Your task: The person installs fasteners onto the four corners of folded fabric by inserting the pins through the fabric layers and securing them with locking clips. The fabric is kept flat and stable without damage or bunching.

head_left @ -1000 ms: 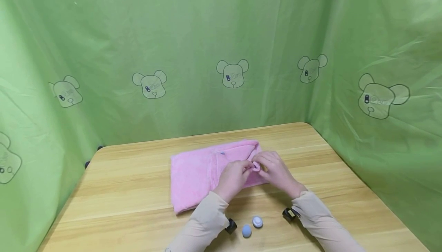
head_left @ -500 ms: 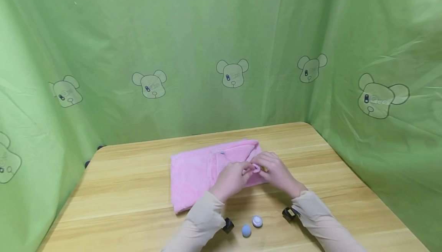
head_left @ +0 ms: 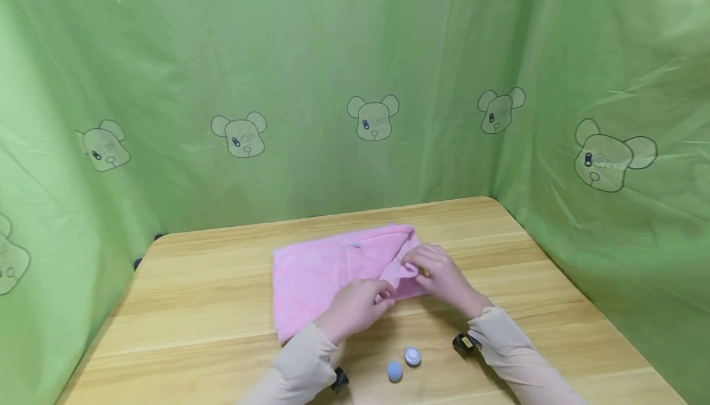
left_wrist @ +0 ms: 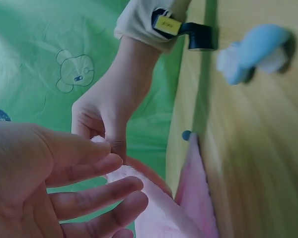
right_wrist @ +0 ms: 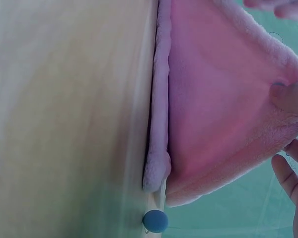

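A folded pink plush blanket (head_left: 310,275) lies mid-table. My right hand (head_left: 446,278) pinches its raised near-right corner between thumb and fingers; in the right wrist view, the thumb (right_wrist: 290,96) presses on the plush, with a bit of blue at its tip. Left of that corner, my left hand (head_left: 357,306) is held with loosely bent fingers, low over the blanket's near edge. From the left wrist view, its fingers (left_wrist: 104,198) are spread beside the lifted cloth and grip nothing. A small blue knob (right_wrist: 155,221) shows by the blanket's lower corner.
Two small mushroom-shaped pieces lie between the forearms: one blue dome (head_left: 394,372) and one pale disc (head_left: 412,356). Black cameras (head_left: 463,344) are strapped on both wrists. Green curtains with bear drawings (head_left: 374,118) enclose the wooden table (head_left: 222,257) behind and at the sides.
My left hand has let go of the blanket's corner and drawn back toward the near left. My right hand stays in place, still holding the corner, which now shows more.
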Action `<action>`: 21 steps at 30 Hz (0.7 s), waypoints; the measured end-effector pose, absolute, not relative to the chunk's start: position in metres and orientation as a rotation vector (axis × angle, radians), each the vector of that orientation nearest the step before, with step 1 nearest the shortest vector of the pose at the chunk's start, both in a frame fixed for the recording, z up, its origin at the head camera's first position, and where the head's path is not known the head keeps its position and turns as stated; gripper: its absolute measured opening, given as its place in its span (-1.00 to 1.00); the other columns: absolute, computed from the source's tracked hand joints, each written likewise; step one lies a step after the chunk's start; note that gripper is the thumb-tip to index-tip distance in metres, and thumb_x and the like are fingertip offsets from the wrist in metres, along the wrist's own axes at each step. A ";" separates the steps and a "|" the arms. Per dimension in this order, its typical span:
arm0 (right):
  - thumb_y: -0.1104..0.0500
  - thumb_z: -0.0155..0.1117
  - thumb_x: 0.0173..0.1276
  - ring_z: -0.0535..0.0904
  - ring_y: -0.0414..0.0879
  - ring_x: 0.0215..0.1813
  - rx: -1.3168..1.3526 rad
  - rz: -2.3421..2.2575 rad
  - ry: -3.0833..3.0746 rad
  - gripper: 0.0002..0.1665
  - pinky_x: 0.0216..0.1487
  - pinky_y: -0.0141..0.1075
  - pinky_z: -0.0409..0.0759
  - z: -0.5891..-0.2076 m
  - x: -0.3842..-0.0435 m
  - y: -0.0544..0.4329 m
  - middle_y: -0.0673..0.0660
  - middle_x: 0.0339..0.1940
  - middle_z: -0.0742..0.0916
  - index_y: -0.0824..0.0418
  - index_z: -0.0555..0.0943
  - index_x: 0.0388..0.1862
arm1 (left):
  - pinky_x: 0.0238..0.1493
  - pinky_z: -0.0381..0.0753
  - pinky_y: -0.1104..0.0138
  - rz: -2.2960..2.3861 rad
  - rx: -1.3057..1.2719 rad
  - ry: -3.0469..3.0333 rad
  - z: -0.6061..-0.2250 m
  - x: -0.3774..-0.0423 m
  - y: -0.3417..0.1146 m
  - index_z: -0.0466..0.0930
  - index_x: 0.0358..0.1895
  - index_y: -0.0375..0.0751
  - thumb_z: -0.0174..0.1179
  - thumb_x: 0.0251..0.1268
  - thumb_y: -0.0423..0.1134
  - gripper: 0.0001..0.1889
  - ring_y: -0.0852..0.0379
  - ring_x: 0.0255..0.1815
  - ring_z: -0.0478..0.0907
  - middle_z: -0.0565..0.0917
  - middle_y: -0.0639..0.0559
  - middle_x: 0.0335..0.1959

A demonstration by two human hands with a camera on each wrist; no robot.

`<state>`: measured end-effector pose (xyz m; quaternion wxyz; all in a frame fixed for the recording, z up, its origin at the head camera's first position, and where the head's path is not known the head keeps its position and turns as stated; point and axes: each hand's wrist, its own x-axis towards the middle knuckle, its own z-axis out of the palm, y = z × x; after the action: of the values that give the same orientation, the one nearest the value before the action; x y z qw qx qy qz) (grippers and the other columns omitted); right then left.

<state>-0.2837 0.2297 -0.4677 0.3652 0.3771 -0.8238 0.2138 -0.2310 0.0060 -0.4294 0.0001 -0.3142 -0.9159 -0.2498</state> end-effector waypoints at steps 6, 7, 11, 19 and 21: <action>0.33 0.49 -0.09 0.64 -0.05 -0.15 0.973 0.562 -2.112 -0.68 -0.08 -0.12 0.60 -0.469 -0.285 0.229 0.05 -0.27 0.77 0.16 0.69 -0.27 | -0.23 0.56 0.53 -0.621 -1.120 -2.888 -0.435 -0.215 -0.004 0.68 -0.12 0.01 0.24 0.29 -0.10 -0.83 0.37 -0.32 0.60 0.74 0.21 -0.31; 0.33 0.49 -0.09 0.64 -0.05 -0.15 0.973 0.563 -2.111 -0.68 -0.08 -0.12 0.60 -0.469 -0.285 0.229 0.05 -0.27 0.77 0.16 0.69 -0.27 | -0.25 0.54 0.54 -0.593 -1.144 -2.892 -0.437 -0.211 -0.004 0.68 -0.13 0.02 0.24 0.28 -0.10 -0.84 0.38 -0.34 0.59 0.73 0.22 -0.32; 0.33 0.49 -0.08 0.64 -0.05 -0.15 0.972 0.562 -2.114 -0.68 -0.06 -0.11 0.61 -0.468 -0.284 0.229 0.05 -0.27 0.77 0.17 0.69 -0.27 | -0.34 0.48 0.59 -0.460 -1.259 -2.908 -0.444 -0.198 -0.006 0.66 -0.15 0.07 0.31 0.18 -0.03 -0.80 0.44 -0.39 0.53 0.69 0.25 -0.35; 0.34 0.48 -0.07 0.64 -0.04 -0.13 0.971 0.565 -2.134 -0.67 -0.03 -0.09 0.60 -0.467 -0.283 0.229 0.05 -0.26 0.77 0.16 0.68 -0.25 | -0.38 0.34 0.62 -0.264 -1.555 -2.881 -0.453 -0.184 -0.001 0.67 -0.14 0.15 0.43 0.02 -0.05 -0.71 0.45 -0.47 0.32 0.50 0.31 -0.44; 0.35 0.48 -0.07 0.64 -0.05 -0.13 0.968 0.565 -2.137 -0.67 -0.04 -0.09 0.61 -0.467 -0.283 0.229 0.05 -0.26 0.77 0.16 0.68 -0.25 | -0.39 0.32 0.63 -0.219 -1.586 -2.860 -0.455 -0.182 0.000 0.67 -0.16 0.17 0.45 -0.03 -0.10 -0.70 0.46 -0.47 0.32 0.51 0.32 -0.42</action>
<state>-0.2834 0.2287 -0.4673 0.3562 0.3749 -0.8274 0.2190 -0.1820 0.0000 -0.4555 -0.0679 -0.4828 -0.8705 -0.0668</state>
